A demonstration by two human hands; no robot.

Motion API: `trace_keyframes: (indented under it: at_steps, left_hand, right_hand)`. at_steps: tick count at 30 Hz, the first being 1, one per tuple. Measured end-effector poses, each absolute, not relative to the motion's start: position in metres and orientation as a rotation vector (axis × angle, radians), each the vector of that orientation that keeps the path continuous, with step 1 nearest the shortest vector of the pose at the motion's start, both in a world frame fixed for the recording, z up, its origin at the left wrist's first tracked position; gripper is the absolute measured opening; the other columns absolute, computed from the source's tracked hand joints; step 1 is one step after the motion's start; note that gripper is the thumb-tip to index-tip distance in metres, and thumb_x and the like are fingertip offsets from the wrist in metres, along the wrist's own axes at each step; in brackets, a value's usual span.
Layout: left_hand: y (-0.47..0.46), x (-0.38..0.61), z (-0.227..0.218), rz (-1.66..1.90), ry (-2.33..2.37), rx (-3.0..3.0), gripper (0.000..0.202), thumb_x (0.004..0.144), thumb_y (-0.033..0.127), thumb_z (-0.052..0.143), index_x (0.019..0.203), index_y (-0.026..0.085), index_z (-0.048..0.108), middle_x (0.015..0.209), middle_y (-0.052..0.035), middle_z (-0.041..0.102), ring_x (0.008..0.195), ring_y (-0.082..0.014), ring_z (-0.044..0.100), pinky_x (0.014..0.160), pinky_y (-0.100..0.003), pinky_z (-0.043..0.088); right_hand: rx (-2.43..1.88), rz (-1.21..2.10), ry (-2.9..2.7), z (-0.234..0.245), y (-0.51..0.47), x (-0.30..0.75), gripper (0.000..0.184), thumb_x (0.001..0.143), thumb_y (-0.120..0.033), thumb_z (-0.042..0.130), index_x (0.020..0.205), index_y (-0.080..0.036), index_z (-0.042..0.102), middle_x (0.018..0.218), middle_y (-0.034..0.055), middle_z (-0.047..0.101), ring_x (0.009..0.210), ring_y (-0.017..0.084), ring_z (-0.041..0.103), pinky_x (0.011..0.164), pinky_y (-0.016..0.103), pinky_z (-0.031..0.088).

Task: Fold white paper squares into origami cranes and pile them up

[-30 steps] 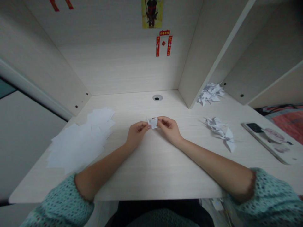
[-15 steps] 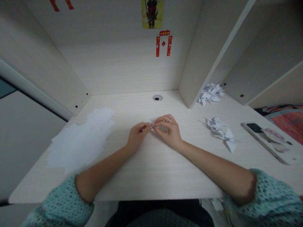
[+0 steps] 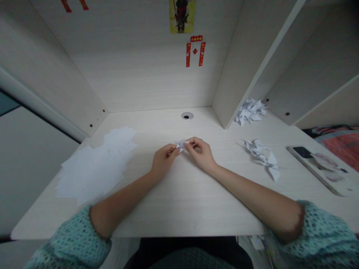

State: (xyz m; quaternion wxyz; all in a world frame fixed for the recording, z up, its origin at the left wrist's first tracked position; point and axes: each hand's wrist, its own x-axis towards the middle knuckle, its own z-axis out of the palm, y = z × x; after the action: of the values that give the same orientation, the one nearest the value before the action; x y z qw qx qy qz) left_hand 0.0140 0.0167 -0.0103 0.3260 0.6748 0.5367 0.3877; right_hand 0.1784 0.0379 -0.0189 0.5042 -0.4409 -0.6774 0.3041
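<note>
A small folded piece of white paper point(image 3: 181, 145) is held between my two hands above the middle of the desk point(image 3: 174, 209). My left hand point(image 3: 164, 158) pinches its left side between thumb and fingers. On the other side my right hand point(image 3: 202, 154) grips the paper's right end with thumb and forefinger. The fingertips hide part of the folds, so its exact shape is hard to make out. To the right lie several folded paper cranes point(image 3: 260, 154) in a row. A spread of flat white paper sheets point(image 3: 95, 168) lies on the left.
Behind the upright divider point(image 3: 238, 82) is a heap of folded white paper point(image 3: 251, 111). A phone point(image 3: 316, 168) lies at the right, near a reddish cloth point(image 3: 342, 145). A round cable hole point(image 3: 187, 116) is near the back panel.
My right hand's fingers have shifted on the paper and drawn closer together, showing more of its folded points. My left hand stays nearly in place.
</note>
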Motion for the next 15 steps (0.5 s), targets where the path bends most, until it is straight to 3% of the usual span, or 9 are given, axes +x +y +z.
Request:
trace_keyframes:
  at_steps: [9, 15]
  left_hand:
    - [0.0115, 0.0133, -0.0006, 0.908, 1.494, 2.082, 0.027, 0.091, 0.037, 0.041, 0.074, 0.022, 0.057, 0.066, 0.0014, 0.059, 0.064, -0.0157, 0.055, 0.063, -0.026, 0.034]
    - [0.0195, 0.0111, -0.0046, 0.988, 1.305, 1.742, 0.035, 0.087, 0.043, 0.044, 0.063, 0.02, 0.051, 0.057, 0.0027, 0.049, 0.057, -0.0133, 0.046, 0.058, -0.025, 0.034]
  right_hand:
    - [-1.053, 0.571, -1.995, -0.0128, 0.0326, 0.1794, 0.028, 0.09, -0.033, 0.044, 0.068, -0.02, 0.054, 0.065, 0.0013, 0.055, 0.068, 0.016, 0.051, 0.065, 0.028, 0.037]
    - [-0.92, 0.966, -1.812, -0.0186, 0.0384, 0.1789, 0.037, 0.09, -0.045, 0.044, 0.065, -0.02, 0.053, 0.061, -0.0013, 0.05, 0.062, 0.014, 0.046, 0.061, 0.026, 0.036]
